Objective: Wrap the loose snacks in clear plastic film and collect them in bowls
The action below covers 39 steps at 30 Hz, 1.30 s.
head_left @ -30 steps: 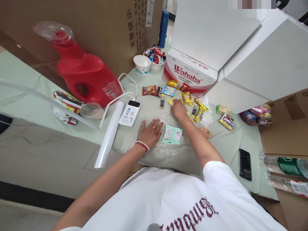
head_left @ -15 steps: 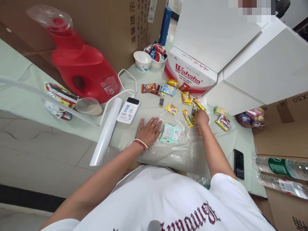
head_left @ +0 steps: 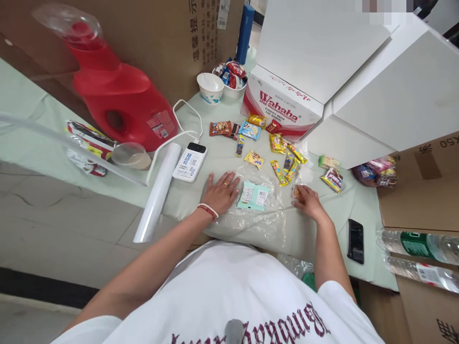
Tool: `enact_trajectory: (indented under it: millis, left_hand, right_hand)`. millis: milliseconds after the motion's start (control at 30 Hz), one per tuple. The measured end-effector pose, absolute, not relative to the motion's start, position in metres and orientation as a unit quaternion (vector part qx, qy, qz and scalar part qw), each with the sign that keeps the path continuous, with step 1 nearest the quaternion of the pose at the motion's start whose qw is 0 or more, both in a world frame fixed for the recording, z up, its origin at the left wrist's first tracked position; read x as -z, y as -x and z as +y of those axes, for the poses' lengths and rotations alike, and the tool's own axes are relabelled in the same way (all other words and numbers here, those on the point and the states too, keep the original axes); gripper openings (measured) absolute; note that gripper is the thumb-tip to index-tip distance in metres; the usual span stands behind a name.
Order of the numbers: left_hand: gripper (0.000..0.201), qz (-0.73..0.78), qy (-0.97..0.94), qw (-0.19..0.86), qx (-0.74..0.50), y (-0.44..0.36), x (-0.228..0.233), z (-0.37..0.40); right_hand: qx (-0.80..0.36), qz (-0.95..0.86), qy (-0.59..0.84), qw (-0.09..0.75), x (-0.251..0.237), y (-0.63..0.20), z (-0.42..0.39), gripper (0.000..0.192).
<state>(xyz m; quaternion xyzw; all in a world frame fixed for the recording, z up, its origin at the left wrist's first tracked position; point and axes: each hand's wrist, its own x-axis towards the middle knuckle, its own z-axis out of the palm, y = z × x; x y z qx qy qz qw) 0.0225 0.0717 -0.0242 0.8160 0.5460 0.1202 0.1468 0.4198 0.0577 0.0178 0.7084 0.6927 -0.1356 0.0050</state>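
Both hands flat: left hand (head_left: 220, 192) pressing plastic bag (head_left: 261, 217), right hand (head_left: 309, 201) touching snack packet (head_left: 297, 191).

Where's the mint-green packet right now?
In the head view the mint-green packet lies inside the clear plastic bag at table centre, just right of the flat left hand and left of the right hand.

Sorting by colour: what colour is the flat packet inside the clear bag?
Mint green with white labels, on the packet, seen in the head view.
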Motion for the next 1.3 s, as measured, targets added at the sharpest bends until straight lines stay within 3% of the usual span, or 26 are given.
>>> enact_trajectory:
  millis: [133,267,367,500,633,800,933,1067,1167,1300]
  left_hand:
    - [0.056,0.550,-0.815,0.146,-0.109,-0.024,0.024,0.071]
    - [0.056,0.558,-0.812,0.142,-0.096,-0.024,0.025,0.071]
    - [0.056,0.558,-0.813,0.138,-0.095,-0.025,0.025,0.071]
    - [0.055,0.557,-0.814,0.136,-0.094,-0.026,0.023,0.071]
    - [0.055,0.557,-0.811,0.141,-0.109,-0.021,0.024,0.073]
    - [0.057,0.564,-0.802,0.151,-0.124,-0.014,0.025,0.072]
    - [0.056,0.575,-0.792,0.113,-0.173,-0.007,0.014,0.063]
    - [0.050,0.383,-0.889,0.126,-0.216,0.018,0.001,0.041]
    - [0.049,0.263,-0.930,0.198,-0.164,0.042,0.006,0.027]
    - [0.025,0.286,-0.910,0.273,-0.125,0.063,0.022,0.029]
  right_hand:
    - [0.104,0.680,-0.720,-0.085,-0.005,-0.432,0.026,0.044]
    - [0.016,0.680,-0.697,-0.226,-0.030,-0.404,0.020,0.045]
    - [0.042,0.738,-0.613,-0.280,-0.053,-0.350,0.024,0.044]
    - [0.115,0.821,-0.521,-0.204,-0.044,-0.271,0.036,0.041]
    - [0.126,0.838,-0.520,-0.105,-0.006,-0.242,0.047,0.041]
    - [0.125,0.831,-0.527,-0.125,0.007,-0.249,0.049,0.046]
    - [0.101,0.845,-0.517,-0.090,-0.008,-0.253,0.039,0.064]
    - [0.124,0.855,-0.477,-0.162,-0.024,-0.276,0.003,0.069]
    - [0.180,0.871,-0.423,-0.174,-0.021,-0.300,-0.034,0.063]
    - [0.220,0.857,-0.425,-0.191,-0.002,-0.317,-0.060,0.023]
